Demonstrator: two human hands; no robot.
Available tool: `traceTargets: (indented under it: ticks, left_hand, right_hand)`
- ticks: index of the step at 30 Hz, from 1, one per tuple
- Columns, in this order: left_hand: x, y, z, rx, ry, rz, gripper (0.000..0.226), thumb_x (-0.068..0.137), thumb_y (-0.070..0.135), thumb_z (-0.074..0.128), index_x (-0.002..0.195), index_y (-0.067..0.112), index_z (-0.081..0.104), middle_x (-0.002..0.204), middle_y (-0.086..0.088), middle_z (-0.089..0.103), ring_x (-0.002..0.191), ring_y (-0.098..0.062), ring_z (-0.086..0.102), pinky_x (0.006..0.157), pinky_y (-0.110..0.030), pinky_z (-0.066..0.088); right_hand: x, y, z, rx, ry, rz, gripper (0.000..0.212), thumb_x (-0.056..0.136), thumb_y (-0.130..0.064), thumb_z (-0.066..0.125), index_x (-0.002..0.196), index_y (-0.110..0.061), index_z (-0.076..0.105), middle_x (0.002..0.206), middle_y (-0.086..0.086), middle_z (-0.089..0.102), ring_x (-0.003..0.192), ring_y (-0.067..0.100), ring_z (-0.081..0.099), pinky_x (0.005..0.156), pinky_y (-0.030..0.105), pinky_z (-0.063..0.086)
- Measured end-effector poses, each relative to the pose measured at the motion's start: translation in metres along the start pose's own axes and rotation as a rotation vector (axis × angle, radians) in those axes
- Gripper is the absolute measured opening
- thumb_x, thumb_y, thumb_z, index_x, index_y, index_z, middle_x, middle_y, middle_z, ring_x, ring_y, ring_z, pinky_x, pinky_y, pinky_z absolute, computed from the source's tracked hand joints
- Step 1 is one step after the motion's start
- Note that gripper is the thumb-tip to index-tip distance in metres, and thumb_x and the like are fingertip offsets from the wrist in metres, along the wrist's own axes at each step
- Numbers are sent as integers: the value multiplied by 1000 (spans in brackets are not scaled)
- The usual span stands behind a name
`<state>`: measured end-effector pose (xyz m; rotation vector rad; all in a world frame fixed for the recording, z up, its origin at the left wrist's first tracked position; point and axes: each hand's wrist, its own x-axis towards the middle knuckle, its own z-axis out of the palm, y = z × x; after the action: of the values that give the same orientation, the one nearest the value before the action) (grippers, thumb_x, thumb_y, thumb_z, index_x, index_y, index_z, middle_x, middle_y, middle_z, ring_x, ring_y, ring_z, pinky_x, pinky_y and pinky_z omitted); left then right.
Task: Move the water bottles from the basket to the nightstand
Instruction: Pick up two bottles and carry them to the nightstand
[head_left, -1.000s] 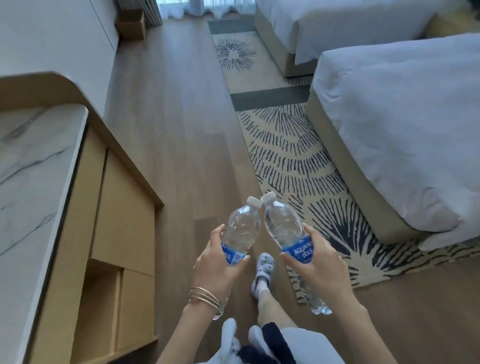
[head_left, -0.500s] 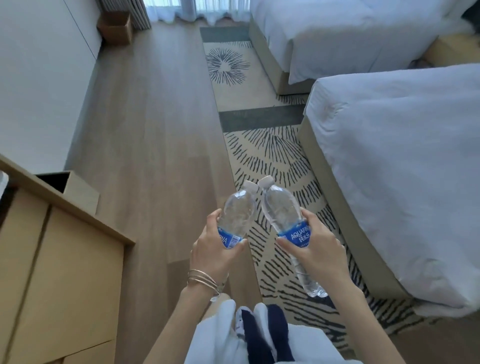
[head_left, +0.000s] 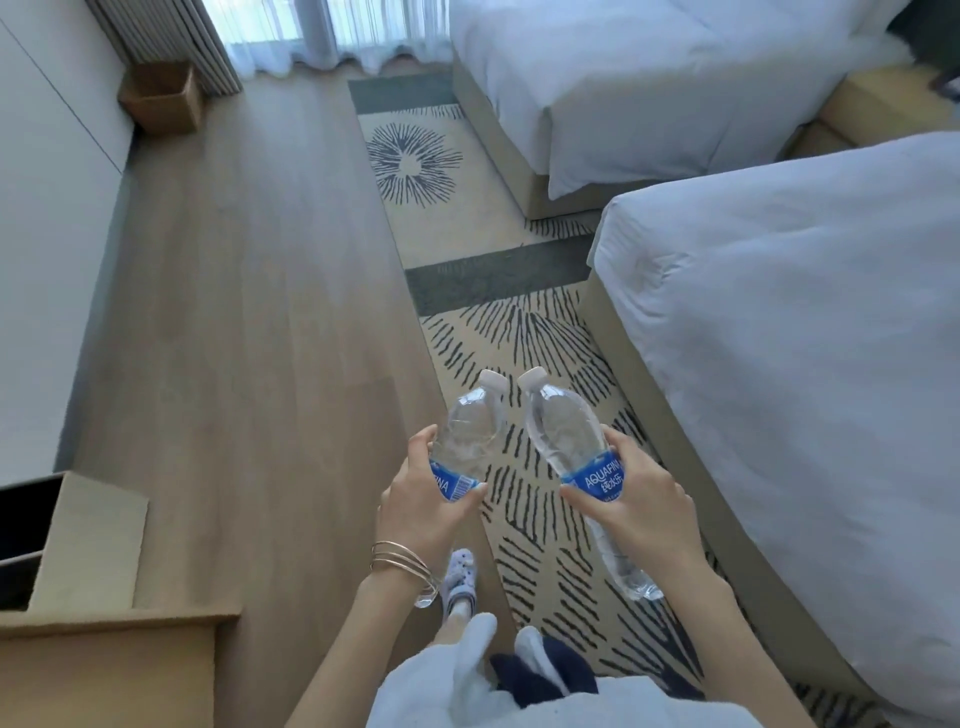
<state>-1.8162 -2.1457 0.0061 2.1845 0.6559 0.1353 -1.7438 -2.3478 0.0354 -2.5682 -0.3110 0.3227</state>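
I hold two clear water bottles with blue labels and white caps, tilted so their caps nearly meet. My left hand (head_left: 423, 512) grips the left bottle (head_left: 470, 434) around its label. My right hand (head_left: 636, 512) is closed around the right bottle (head_left: 566, 431), whose base pokes out below my wrist. Both are held in front of me above the floor and the rug's edge. A wooden nightstand (head_left: 878, 106) shows between the two beds at the far right, partly cut off by the near bed. No basket for the bottles is in sight.
Two white beds stand on the right, the near bed (head_left: 810, 332) and the far bed (head_left: 623, 78). A patterned rug (head_left: 483, 234) runs along them over wooden floor (head_left: 249, 312). A brown bin (head_left: 163, 96) sits by the curtains. A wooden cabinet (head_left: 104, 665) is at bottom left.
The view has moved forward along the floor: the marble-topped cabinet has slid out of sight to the left, and the beds and nightstand are closer. Both hands still hold their bottles the same way.
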Motion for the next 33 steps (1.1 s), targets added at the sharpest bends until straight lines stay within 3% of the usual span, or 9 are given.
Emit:
traceTargets:
  ticks: [10, 22, 30, 33]
  left_hand:
    - [172, 37, -2, -13, -18, 68, 73, 70, 37, 79, 131, 24, 40, 107, 9, 62, 88, -14, 63, 75, -26, 46]
    - [363, 92, 59, 46, -75, 42, 78, 69, 41, 79, 133, 24, 38, 114, 4, 63, 95, -17, 64, 81, -34, 52]
    - [509, 169, 87, 24, -28, 57, 75, 69, 40, 80, 131, 26, 40, 103, 6, 65, 87, -19, 66, 78, -36, 53]
    - [544, 180, 97, 21, -30, 47, 73, 69, 39, 80, 129, 25, 41, 103, 7, 65, 86, -17, 66, 79, -36, 53]
  right_hand:
    - [150, -26, -24, 29, 67, 52, 78, 70, -56, 72, 135, -27, 40, 112, -10, 60, 90, 5, 59, 68, 18, 46]
    - [363, -6, -52, 28, -3, 92, 79, 67, -58, 72, 134, -29, 40, 111, -10, 61, 91, 8, 60, 75, 34, 55]
    - [523, -4, -114, 14, 2, 40, 80, 71, -53, 73, 138, -26, 39, 116, -7, 60, 86, 2, 50, 59, 8, 33]
    - [562, -1, -123, 30, -11, 51, 80, 70, -53, 73, 137, -25, 40, 115, -7, 59, 91, 7, 56, 64, 15, 40]
